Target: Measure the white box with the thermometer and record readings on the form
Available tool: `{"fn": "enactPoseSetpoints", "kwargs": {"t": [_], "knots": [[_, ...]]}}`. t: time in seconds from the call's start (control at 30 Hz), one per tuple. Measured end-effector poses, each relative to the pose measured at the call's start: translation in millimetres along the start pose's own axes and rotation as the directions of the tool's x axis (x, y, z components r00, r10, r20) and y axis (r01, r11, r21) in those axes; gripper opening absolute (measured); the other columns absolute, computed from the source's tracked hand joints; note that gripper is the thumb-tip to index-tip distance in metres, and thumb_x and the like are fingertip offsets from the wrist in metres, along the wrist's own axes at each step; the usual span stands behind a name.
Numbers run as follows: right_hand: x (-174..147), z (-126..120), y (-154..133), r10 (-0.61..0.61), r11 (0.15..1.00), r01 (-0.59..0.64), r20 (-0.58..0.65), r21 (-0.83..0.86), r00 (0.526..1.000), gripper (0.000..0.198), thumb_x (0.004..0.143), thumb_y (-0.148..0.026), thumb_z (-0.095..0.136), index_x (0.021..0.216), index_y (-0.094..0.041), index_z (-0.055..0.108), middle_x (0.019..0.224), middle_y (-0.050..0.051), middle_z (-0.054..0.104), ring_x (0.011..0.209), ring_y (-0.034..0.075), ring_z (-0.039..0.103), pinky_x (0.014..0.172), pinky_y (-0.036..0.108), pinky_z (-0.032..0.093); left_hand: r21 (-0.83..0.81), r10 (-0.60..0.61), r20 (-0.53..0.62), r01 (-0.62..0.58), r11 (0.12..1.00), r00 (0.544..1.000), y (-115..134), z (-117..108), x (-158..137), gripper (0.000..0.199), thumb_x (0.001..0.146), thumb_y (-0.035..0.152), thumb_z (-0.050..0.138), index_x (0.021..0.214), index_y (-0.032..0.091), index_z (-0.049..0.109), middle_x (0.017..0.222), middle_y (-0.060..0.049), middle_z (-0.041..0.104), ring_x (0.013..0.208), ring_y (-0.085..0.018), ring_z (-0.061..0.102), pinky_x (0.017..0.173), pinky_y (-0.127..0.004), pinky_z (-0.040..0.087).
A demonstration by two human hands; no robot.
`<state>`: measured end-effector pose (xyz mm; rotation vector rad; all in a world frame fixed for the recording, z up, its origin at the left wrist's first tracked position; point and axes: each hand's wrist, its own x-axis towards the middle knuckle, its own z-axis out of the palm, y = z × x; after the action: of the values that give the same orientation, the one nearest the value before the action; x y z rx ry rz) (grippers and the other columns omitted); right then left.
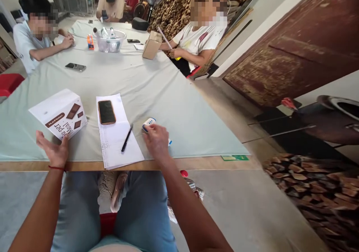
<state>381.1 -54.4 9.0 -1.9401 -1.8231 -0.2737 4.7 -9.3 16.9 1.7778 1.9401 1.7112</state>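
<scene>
My left hand (pixel 53 151) is at the near corner of a white printed carton (pixel 67 113) with brown chocolate-like pictures. Its thumb lies against the carton's lower edge, and the other fingers curve up beside it, partly hidden. My right hand (pixel 157 141) rests low over the tablecloth, its fingers curled onto a small white object with blue trim (pixel 149 123), whose kind I cannot make out. A bit of blue and white shows past that hand's right side. Between my hands lie white paper sheets (pixel 114 143), bearing a phone (pixel 107 112) in a brown case and a black pen (pixel 127 138).
Farther up the cloth-covered table (pixel 190 121) are another phone (pixel 75 67), a clear basin (pixel 109 44) of bottles, an orange item (pixel 90 42) and a cardboard box (pixel 152 45). People sit around the table. Split firewood (pixel 314 192) is piled on the floor at right.
</scene>
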Motion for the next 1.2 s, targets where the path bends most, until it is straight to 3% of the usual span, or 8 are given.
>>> {"fn": "enactPoseSetpoints", "kwargs": {"t": [0.1,0.23,0.37,0.5,0.6,0.73,0.9,1.2], "knots": [[10,11,-22,-0.243,0.969,0.239,0.087,0.053,0.966,0.033,0.095,-0.013,0.048,0.116,-0.023,0.07,0.107,0.012,0.062,0.098,0.025,0.049,0.085,0.036,0.036,0.062,0.237,-0.034,-0.234,0.97,0.971,25,-10,-36,0.076,0.078,0.036,0.073,0.14,0.013,0.036,0.133,-0.018,0.045,0.125,-0.032,0.045,0.106,-0.051,0.041],[32,16,-23,-0.382,0.922,0.387,0.199,0.019,0.902,0.03,0.095,-0.011,0.048,0.107,-0.022,0.073,0.102,0.012,0.062,0.093,0.024,0.049,0.08,0.035,0.034,-0.119,0.499,0.377,-0.494,0.862,0.78,68,-12,-85,0.036,0.089,0.024,0.063,0.124,0.02,0.054,0.118,-0.01,0.061,0.113,-0.024,0.056,0.103,-0.042,0.044],[43,8,-10,-0.492,0.869,0.488,0.232,0.078,0.839,0.019,0.094,-0.013,0.05,0.095,-0.017,0.069,0.095,0.012,0.064,0.089,0.023,0.051,0.079,0.034,0.036,-0.108,0.59,0.446,-0.614,0.782,0.673,86,-2,-108,0.038,0.089,0.033,0.065,0.122,0.017,0.057,0.119,-0.011,0.066,0.114,-0.026,0.056,0.106,-0.045,0.039],[26,2,-24,-0.259,0.874,0.24,-0.012,0.423,0.966,0.008,0.091,-0.023,0.054,0.086,-0.018,0.059,0.077,0.005,0.061,0.073,0.019,0.052,0.069,0.031,0.041,-0.029,0.577,0.463,-0.639,0.768,0.672,84,6,-114,0.039,0.09,0.042,0.063,0.118,0.016,0.062,0.119,-0.01,0.069,0.108,-0.026,0.059,0.096,-0.041,0.04],[2,4,-56,0.07,0.599,0.011,-0.066,0.801,0.995,0.008,0.084,-0.027,0.054,0.079,-0.021,0.051,0.067,-0.001,0.056,0.061,0.015,0.051,0.059,0.026,0.042,-0.012,0.571,0.489,-0.649,0.761,0.66,82,7,-116,0.04,0.09,0.046,0.061,0.117,0.015,0.064,0.121,-0.01,0.069,0.108,-0.026,0.059,0.095,-0.041,0.039],[-18,9,-96,0.094,0.274,-0.202,0.183,0.94,0.979,0.017,0.077,-0.029,0.05,0.086,-0.02,0.062,0.069,-0.001,0.063,0.062,0.014,0.057,0.061,0.026,0.047,0.002,0.567,0.511,-0.661,0.75,0.645,82,5,-117,0.041,0.091,0.044,0.059,0.122,0.017,0.064,0.124,-0.01,0.068,0.109,-0.026,0.059,0.096,-0.042,0.038],[-23,19,-109,0.144,0.346,-0.304,0.271,0.888,0.952,0.015,0.067,-0.032,0.055,0.071,-0.02,0.063,0.065,0.0,0.064,0.059,0.014,0.055,0.058,0.027,0.047,0.0,0.563,0.514,-0.655,0.755,0.648,83,5,-118,0.037,0.093,0.038,0.057,0.122,0.017,0.065,0.124,-0.01,0.068,0.109,-0.027,0.06,0.094,-0.041,0.037],[-30,24,-112,0.048,0.526,-0.199,0.205,0.827,0.978,0.012,0.071,-0.028,0.05,0.062,-0.021,0.055,0.06,-0.001,0.058,0.058,0.014,0.052,0.059,0.027,0.043,0.004,0.54,0.497,-0.624,0.781,0.679,86,5,-120,0.037,0.093,0.039,0.057,0.121,0.016,0.066,0.124,-0.009,0.069,0.108,-0.026,0.06,0.093,-0.04,0.036]]}}
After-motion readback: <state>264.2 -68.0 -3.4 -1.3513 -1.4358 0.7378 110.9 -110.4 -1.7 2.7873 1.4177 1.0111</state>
